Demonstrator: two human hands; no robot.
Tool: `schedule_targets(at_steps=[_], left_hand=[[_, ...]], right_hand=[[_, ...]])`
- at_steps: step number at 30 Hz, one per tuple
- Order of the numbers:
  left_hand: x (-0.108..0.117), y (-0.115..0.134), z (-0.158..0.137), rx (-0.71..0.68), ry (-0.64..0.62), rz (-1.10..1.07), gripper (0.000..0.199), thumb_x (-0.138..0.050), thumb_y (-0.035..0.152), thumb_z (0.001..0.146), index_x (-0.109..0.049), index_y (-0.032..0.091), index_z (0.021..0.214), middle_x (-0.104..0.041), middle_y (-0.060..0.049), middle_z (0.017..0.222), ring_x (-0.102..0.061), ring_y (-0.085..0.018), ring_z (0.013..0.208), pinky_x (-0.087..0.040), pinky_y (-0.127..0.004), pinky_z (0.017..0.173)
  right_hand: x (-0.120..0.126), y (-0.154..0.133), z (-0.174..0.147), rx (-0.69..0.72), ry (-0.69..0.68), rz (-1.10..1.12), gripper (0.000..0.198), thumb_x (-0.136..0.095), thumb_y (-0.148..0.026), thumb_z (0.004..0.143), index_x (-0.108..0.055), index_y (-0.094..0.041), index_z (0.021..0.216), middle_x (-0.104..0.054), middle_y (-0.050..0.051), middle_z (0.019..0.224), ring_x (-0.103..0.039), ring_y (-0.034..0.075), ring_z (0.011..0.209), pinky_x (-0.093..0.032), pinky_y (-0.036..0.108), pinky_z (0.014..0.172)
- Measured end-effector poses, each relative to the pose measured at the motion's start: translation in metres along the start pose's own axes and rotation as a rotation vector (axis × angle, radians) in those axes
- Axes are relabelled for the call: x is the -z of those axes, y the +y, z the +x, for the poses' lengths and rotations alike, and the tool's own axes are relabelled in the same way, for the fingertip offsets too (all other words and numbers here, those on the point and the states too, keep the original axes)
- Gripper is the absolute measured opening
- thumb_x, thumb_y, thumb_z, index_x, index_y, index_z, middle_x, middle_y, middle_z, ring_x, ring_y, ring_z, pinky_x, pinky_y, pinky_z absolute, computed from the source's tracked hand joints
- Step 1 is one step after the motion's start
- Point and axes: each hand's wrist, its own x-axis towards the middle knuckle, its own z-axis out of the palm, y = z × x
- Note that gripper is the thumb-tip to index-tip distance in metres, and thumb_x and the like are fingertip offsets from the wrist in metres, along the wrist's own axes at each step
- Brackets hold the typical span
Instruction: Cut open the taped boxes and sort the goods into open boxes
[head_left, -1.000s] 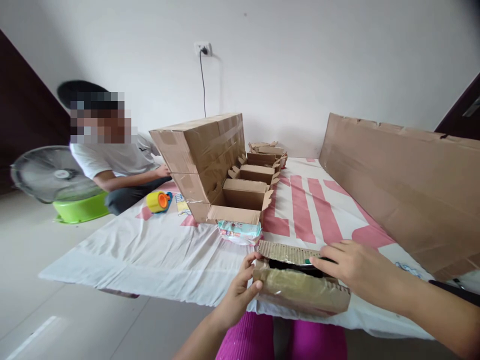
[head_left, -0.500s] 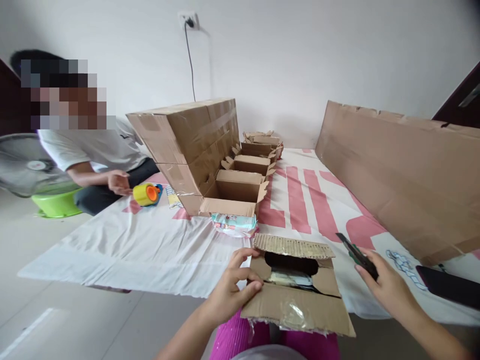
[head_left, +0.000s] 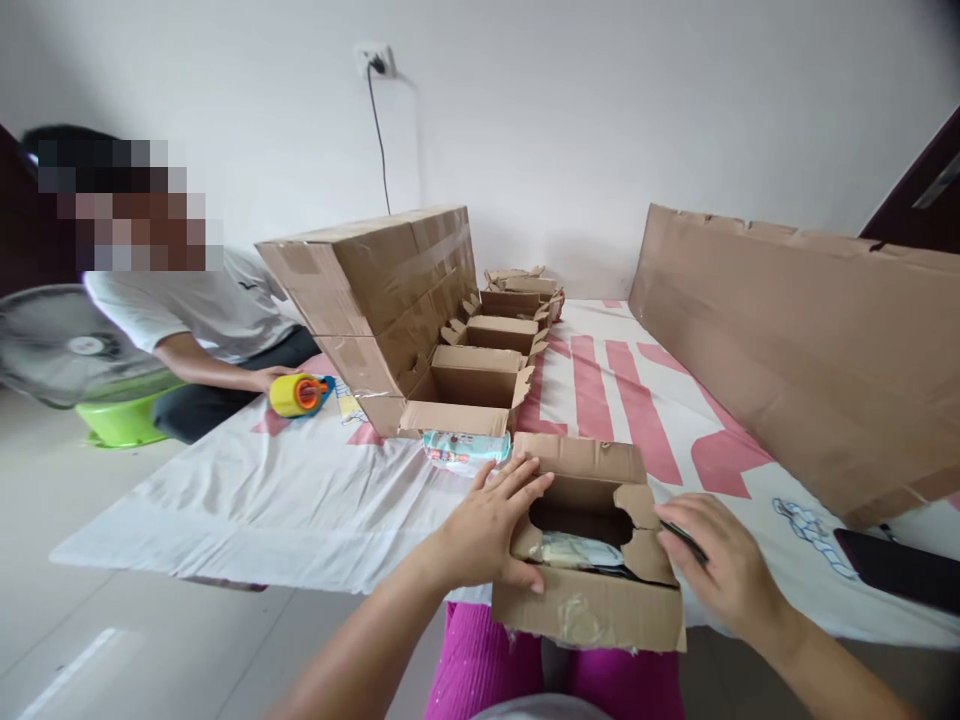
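A small cardboard box (head_left: 585, 605) sits at the table's near edge, over my lap, its far flap (head_left: 581, 456) folded outward. Through its oval opening a pale plastic-wrapped item (head_left: 581, 551) shows inside. My left hand (head_left: 502, 530) lies spread on the box's left side, fingers on the top edge and thumb lower down. In my right hand (head_left: 716, 560), fingers are closed around a dark box cutter (head_left: 684, 540), mostly hidden by the hand, at the box's right edge. Whether its blade touches the cardboard cannot be seen.
A row of open boxes (head_left: 472, 388) stands against a tall taped carton (head_left: 375, 300). A blue packet (head_left: 465, 447) lies before them. Large cardboard (head_left: 795, 350) stands at right, near a black phone-like object (head_left: 900, 570). A seated person at left touches a yellow tape dispenser (head_left: 294, 395).
The box's far flap has swung up and outward. My left hand has moved up and spread flatter; my right hand has brought the cutter left to the box. The person's hand has reached the dispenser.
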Motion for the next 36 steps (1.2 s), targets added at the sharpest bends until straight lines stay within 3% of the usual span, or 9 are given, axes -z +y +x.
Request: schedule_targets(at_steps=[4,8,12,16,20,23,26,30,36], left_hand=[[0.007,0.001,0.01,0.025,-0.052,0.042,0.106,-0.073,0.075,0.057,-0.043,0.024,0.146,-0.038,-0.021,0.155,-0.036,-0.044,0.14,-0.018,-0.067,0.113],[0.013,0.007,0.013,0.008,-0.043,0.118,0.097,-0.075,0.075,0.053,-0.057,0.026,0.134,-0.046,-0.02,0.147,-0.046,-0.046,0.13,-0.027,-0.066,0.107],[0.013,0.008,0.015,-0.016,-0.038,0.162,0.081,-0.077,0.075,0.051,-0.069,0.023,0.112,-0.051,-0.018,0.139,-0.052,-0.045,0.122,-0.033,-0.063,0.102],[0.011,0.006,0.015,-0.026,-0.003,0.15,0.078,-0.076,0.076,0.05,-0.068,0.022,0.107,-0.053,-0.017,0.136,-0.054,-0.042,0.118,-0.035,-0.057,0.102],[0.01,0.003,0.017,-0.036,-0.017,0.137,0.083,-0.074,0.077,0.053,-0.067,0.024,0.116,-0.052,-0.016,0.136,-0.054,-0.042,0.119,-0.035,-0.055,0.102],[0.01,0.0,0.019,-0.058,-0.017,0.121,0.078,-0.075,0.077,0.052,-0.07,0.021,0.107,-0.054,-0.016,0.133,-0.056,-0.041,0.116,-0.038,-0.052,0.1],[0.009,-0.002,0.021,-0.071,-0.001,0.102,0.076,-0.075,0.077,0.05,-0.069,0.022,0.103,-0.054,-0.015,0.132,-0.057,-0.04,0.116,-0.039,-0.051,0.1],[0.009,0.0,0.019,-0.053,0.002,0.1,0.079,-0.076,0.076,0.051,-0.068,0.023,0.11,-0.051,-0.015,0.137,-0.054,-0.042,0.121,-0.038,-0.053,0.103],[0.011,0.001,0.004,-0.016,0.033,-0.039,0.093,-0.08,0.066,0.058,-0.053,0.021,0.134,-0.038,-0.02,0.149,-0.044,-0.043,0.134,-0.039,-0.054,0.108]], right_hand=[[-0.009,-0.039,0.039,0.24,-0.256,0.004,0.026,-0.056,-0.031,0.093,-0.066,-0.02,0.114,-0.071,0.01,0.112,-0.06,0.028,0.115,-0.042,0.052,0.106],[-0.016,-0.035,0.052,0.179,-0.437,-0.113,0.016,-0.059,-0.026,0.09,-0.07,-0.022,0.101,-0.071,0.007,0.108,-0.058,0.029,0.115,-0.03,0.06,0.11],[0.006,-0.025,0.053,0.11,-0.383,-0.145,0.021,-0.056,-0.028,0.091,-0.062,-0.02,0.073,-0.066,0.006,0.089,-0.059,0.025,0.099,-0.04,0.048,0.095],[0.027,-0.015,0.043,-0.003,-0.347,-0.227,0.035,-0.051,-0.045,0.094,-0.052,-0.022,0.067,-0.061,0.004,0.072,-0.058,0.022,0.076,-0.045,0.039,0.075],[0.026,0.0,0.02,-0.189,-0.513,-0.258,0.017,-0.046,-0.027,0.094,-0.06,-0.023,0.084,-0.068,0.001,0.074,-0.063,0.02,0.065,-0.047,0.033,0.061],[0.014,0.007,0.007,-0.195,-0.45,-0.24,0.028,-0.044,-0.023,0.094,-0.06,-0.021,0.117,-0.071,0.01,0.112,-0.069,0.026,0.096,-0.055,0.042,0.081],[-0.009,0.006,0.0,-0.186,-0.351,-0.116,0.049,-0.041,-0.025,0.096,-0.041,-0.021,0.145,-0.045,0.014,0.151,-0.045,0.029,0.137,-0.043,0.052,0.109],[-0.045,0.005,-0.005,-0.381,-0.309,0.236,0.067,-0.047,-0.041,0.097,-0.019,-0.027,0.156,-0.023,0.012,0.162,-0.023,0.028,0.149,-0.031,0.054,0.117],[-0.062,0.015,-0.025,-0.497,-0.17,0.608,0.057,-0.042,-0.027,0.096,-0.031,-0.037,0.15,-0.018,0.001,0.165,-0.013,0.024,0.151,-0.015,0.056,0.121]])
